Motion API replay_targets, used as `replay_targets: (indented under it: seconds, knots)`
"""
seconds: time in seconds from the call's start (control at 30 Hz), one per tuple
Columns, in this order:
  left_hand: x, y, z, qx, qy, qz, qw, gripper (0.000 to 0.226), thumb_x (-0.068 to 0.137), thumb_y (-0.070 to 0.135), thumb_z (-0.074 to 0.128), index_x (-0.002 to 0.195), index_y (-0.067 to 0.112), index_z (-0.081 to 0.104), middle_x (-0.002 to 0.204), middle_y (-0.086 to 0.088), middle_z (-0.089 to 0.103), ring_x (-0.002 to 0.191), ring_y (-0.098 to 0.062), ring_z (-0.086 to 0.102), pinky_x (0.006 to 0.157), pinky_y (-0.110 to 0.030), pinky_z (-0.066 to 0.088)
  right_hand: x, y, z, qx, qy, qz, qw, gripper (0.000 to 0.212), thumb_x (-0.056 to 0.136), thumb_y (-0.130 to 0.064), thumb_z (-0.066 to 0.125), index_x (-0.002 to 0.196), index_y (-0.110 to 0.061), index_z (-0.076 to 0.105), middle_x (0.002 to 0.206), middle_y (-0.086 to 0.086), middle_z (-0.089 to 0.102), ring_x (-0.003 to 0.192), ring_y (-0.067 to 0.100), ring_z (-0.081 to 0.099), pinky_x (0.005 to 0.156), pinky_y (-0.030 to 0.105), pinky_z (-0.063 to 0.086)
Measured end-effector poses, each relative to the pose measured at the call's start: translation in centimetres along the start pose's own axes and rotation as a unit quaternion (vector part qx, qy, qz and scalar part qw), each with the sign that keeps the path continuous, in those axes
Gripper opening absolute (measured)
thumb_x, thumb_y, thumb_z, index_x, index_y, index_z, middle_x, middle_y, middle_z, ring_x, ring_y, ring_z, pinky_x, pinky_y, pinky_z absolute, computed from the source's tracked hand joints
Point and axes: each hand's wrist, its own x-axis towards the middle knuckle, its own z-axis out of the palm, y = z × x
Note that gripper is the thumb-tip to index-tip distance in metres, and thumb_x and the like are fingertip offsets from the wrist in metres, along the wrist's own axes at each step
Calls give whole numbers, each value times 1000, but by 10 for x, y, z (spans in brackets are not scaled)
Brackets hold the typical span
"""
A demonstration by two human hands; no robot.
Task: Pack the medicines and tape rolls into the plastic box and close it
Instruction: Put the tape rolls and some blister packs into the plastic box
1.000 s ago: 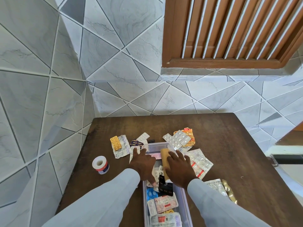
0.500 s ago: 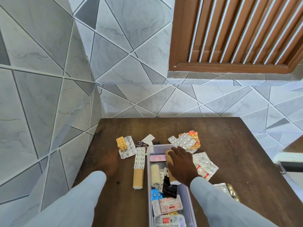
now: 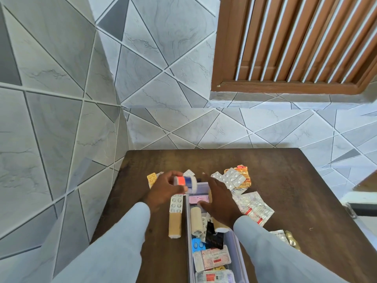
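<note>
A long clear plastic box [image 3: 189,237] lies open on the dark wooden table [image 3: 285,201], holding blister packs and a beige bandage roll [image 3: 196,220]. My left hand [image 3: 163,190] grips a white tape roll [image 3: 186,182] with a red and blue label, held just above the box's far left corner. My right hand [image 3: 219,201] hovers over the far end of the box, fingers spread, palm down; whether it touches anything beneath is hidden. Another beige roll [image 3: 175,225] and a white blister strip [image 3: 176,203] lie on the table left of the box.
Loose blister packs lie around the box: silver and orange ones [image 3: 234,179] at the back right, a foil strip [image 3: 254,208] to the right, yellow tablets [image 3: 152,178] at the back left. A tiled wall runs along the left and back. The table's right side is bare wood.
My left hand has come back into view from the left holding the tape roll and carried it toward the box. My right hand lifted slightly off the roll in the box.
</note>
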Motion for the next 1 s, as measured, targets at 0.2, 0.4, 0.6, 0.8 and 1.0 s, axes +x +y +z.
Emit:
replay_targets:
  seconds: [0.2,0.4,0.6,0.8,1.0]
  knots:
    - [15,-4,57,72,-55,44,995,47,72,7,81,111,22,60,110,2,60,102,-20,60,87,-25,53,2,9,-8,-89,-1,-22,996,57,86,-32,65,137,-32,39,142,-6,46,130,21,39,110,42,30]
    - [19,-15,58,371,8,119,921,53,80,21,68,130,29,55,130,3,58,120,-21,50,104,-32,39,15,18,8,-189,-24,3,982,59,86,-40,61,140,-35,38,145,1,38,132,27,32,109,48,25]
    - [31,-26,64,575,22,114,810,42,82,36,64,123,30,57,128,3,58,119,-24,45,97,-39,35,31,15,16,-263,-50,-4,963,54,83,-48,62,132,-29,49,139,1,50,132,30,34,104,51,24]
    - [35,-34,65,583,21,107,805,41,85,33,61,125,29,55,132,1,56,124,-24,40,100,-39,31,33,16,17,-283,-47,-8,958,41,85,-46,60,122,-27,55,127,0,62,123,27,40,98,48,28]
    - [33,-48,56,454,55,94,884,38,86,34,59,123,33,52,131,8,54,122,-18,42,101,-36,32,32,16,16,-269,-49,5,962,53,86,-46,61,133,-26,48,137,0,57,129,28,38,102,48,27]
